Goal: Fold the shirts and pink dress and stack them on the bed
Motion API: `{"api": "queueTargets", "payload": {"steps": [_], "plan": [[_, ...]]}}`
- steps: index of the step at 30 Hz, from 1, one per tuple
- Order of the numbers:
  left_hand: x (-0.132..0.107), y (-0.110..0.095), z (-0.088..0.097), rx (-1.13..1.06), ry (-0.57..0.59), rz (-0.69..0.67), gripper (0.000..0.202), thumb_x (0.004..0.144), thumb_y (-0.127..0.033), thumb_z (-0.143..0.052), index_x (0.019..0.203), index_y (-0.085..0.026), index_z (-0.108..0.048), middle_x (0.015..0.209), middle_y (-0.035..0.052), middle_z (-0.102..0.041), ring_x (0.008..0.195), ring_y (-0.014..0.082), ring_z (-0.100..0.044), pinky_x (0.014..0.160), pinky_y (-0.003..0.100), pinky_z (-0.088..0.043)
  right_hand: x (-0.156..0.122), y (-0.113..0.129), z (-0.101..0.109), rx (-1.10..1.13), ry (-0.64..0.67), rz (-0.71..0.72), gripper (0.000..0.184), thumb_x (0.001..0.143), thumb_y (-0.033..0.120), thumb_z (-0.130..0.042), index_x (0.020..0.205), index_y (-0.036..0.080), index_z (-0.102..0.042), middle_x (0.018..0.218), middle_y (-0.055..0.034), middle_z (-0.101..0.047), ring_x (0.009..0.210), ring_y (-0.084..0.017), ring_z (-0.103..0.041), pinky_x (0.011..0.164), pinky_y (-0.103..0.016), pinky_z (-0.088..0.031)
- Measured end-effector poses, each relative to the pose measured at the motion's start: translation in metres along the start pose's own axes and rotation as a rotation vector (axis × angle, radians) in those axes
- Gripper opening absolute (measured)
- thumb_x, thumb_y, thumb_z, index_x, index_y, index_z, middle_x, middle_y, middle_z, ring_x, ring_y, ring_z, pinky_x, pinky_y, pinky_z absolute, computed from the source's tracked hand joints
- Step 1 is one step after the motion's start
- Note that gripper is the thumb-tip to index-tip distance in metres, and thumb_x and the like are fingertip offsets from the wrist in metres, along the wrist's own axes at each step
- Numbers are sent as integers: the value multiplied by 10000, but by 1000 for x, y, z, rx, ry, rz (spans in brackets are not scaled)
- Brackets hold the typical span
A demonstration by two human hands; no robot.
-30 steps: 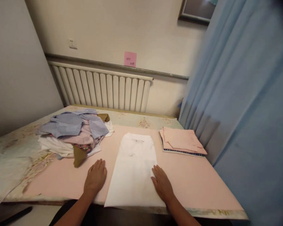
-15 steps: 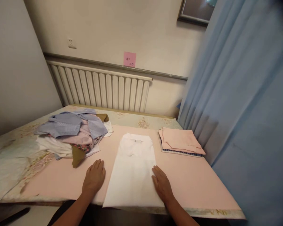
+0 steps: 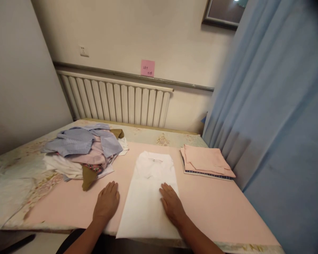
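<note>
A white shirt [image 3: 145, 201], folded into a long panel with its collar at the far end, lies flat on a pink cloth [image 3: 214, 208]. My right hand [image 3: 172, 204] rests flat over the shirt's right side, fingers stretched out, holding nothing. To the left of the shirt, my left hand [image 3: 106, 201] lies palm down on the pink cloth, also open and apart from the shirt. The shirt's near edge reaches the front edge of the table.
A loose heap of clothes [image 3: 79, 144] lies at the left. Folded garments, a pink one [image 3: 205, 158] on top, are stacked at the right. Behind the table stands a radiator [image 3: 122, 98]; a blue curtain [image 3: 270, 106] hangs along the right side.
My right hand has moved left from the shirt's right edge onto the shirt. My left hand stays in nearly the same place. The view has shifted slightly.
</note>
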State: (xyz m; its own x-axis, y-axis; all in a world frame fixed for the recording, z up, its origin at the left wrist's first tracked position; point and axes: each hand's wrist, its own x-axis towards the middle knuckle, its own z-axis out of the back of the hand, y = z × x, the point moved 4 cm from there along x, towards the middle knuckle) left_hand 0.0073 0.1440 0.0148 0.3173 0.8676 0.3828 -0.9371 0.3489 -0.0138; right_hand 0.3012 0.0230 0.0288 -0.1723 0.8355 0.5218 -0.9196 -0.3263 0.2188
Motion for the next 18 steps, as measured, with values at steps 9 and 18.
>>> {"api": "queueTargets", "payload": {"steps": [9, 18], "plan": [[0, 0, -1, -8, 24, 13, 424, 879, -258, -371, 1252, -152, -545, 1346, 125, -540, 1297, 239, -421, 1060, 413, -312, 22, -6, -31, -55, 188, 22, 604, 883, 324, -554, 1433, 185, -349, 1499, -107, -321, 1403, -273, -245, 1127, -546, -257], [-1, 0, -1, 11, 8, 5, 415, 883, -255, -360, 1244, -162, -540, 1340, 118, -545, 1296, 237, -424, 1052, 409, -319, 26, -10, -32, -54, 214, -41, 597, 898, 370, -534, 1435, 185, -351, 1510, -95, -297, 1406, -279, -232, 1137, -521, -234]]}}
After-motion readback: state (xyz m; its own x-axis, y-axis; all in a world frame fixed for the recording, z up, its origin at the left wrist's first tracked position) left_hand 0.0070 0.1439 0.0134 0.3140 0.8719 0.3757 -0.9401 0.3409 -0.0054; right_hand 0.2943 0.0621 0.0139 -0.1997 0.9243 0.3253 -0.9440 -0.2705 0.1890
